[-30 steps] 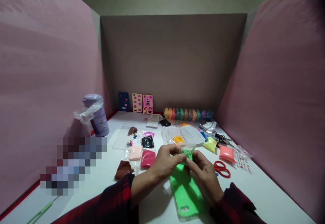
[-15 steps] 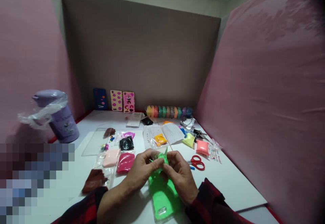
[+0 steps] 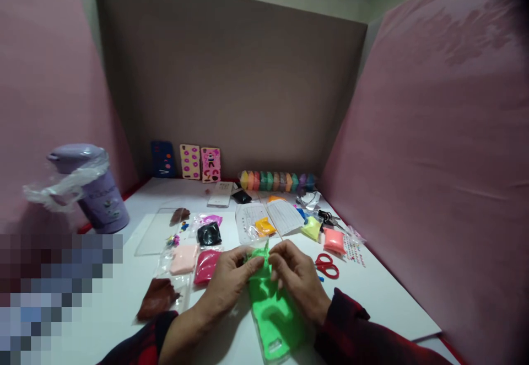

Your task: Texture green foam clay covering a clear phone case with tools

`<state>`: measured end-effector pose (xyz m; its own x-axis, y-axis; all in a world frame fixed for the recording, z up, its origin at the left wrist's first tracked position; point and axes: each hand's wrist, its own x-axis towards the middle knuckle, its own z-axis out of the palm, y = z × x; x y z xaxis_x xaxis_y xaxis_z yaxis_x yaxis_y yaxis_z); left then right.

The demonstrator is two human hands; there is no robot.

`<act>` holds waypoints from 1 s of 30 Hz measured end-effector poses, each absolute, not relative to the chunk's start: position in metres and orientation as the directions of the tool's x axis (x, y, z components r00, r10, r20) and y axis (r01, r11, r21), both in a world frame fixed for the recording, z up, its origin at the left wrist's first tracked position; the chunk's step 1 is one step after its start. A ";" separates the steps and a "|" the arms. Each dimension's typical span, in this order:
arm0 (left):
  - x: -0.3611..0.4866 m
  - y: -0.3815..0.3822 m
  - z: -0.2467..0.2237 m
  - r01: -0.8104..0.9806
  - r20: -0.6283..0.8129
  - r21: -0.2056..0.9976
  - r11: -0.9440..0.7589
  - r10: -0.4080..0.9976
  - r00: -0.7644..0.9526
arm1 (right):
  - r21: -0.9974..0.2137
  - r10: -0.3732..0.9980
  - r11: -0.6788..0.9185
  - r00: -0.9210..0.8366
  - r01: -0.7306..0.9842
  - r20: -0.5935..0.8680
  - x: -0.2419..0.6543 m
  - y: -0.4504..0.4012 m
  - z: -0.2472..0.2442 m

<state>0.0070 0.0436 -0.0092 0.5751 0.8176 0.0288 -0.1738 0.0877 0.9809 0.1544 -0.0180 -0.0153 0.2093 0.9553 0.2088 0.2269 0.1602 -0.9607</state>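
Note:
A phone case (image 3: 275, 318) covered with bright green clay lies on the table below my hands, its clear rim and an oblong cutout showing at the near end. My left hand (image 3: 235, 279) is closed, thumb and fingers pinching green clay (image 3: 259, 253) at the far end of the case. Whether that clay is a separate lump or part of the covering I cannot tell. A thin green tip sticks up from it. My right hand (image 3: 301, 277) is beside it with fingers curled and pinched together close to the tip; what they hold, if anything, is hidden.
Red-handled scissors (image 3: 327, 266) lie right of my right hand. Clay packets in crimson (image 3: 205, 267), pale pink (image 3: 184, 259), brown (image 3: 157, 299), black (image 3: 209, 234) and coral (image 3: 334, 240) surround the work. An open notebook (image 3: 285, 216) lies ahead. A purple jug (image 3: 103, 199) stands left.
My right hand has drawn slightly away from the green clay, to the right. The left hand keeps its pinch. The whole view has shifted a little.

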 end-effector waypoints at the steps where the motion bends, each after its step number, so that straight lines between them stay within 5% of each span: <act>1: 0.007 0.043 -0.009 -0.183 0.021 0.978 0.104 0.816 0.577 | -0.957 0.954 0.155 0.217 0.244 0.209 0.156 -0.017 -0.011; 18: 0.004 0.045 -0.015 -0.257 0.007 0.952 0.165 0.829 0.559 | -0.877 0.980 0.131 0.075 0.463 0.185 0.158 -0.009 0.043; 25: 0.006 0.039 -0.009 -0.256 -0.041 0.949 0.184 0.878 0.476 | -0.836 0.848 0.378 0.215 0.398 0.485 0.163 -0.018 0.093; 30: 0.001 0.037 -0.002 -0.213 0.030 0.973 0.087 0.871 0.491 | -0.567 0.465 0.680 0.324 0.465 0.823 0.163 -0.044 0.131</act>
<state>0.0009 0.0372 -0.0017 0.4908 0.8708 0.0295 -0.2126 0.0868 0.9733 0.1632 -0.0443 0.1307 0.3243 0.4655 0.8235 0.4649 0.6797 -0.5673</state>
